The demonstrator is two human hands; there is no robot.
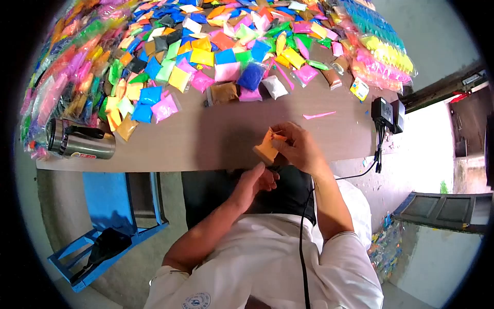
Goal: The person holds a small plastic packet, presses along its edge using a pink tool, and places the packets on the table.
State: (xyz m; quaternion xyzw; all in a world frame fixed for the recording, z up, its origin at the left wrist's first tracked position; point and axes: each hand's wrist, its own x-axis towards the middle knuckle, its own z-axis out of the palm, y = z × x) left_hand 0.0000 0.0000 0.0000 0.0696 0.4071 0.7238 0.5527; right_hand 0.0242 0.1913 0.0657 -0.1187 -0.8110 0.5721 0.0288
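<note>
An orange packet (266, 148) is held up over the front edge of the brown table (180, 149). My right hand (298, 148) pinches its upper right part, where the orange material looks folded. Just below the packet is my left hand (257, 180), its thumb near the packet's lower edge and its fingers curled loosely apart; whether the thumb touches the packet is unclear. Many small coloured packets (202, 56) lie heaped across the table beyond my hands. A blue packet (250, 76) and a white packet (275, 87) are at the near side of the heap.
A steel flask (82, 139) lies at the table's left front. Black adapters (383, 114) with cables stand at the right edge. A pink strip (319, 115) lies right of centre. Bagged packets (386, 56) are stacked at the right; a blue stool (108, 201) is lower left.
</note>
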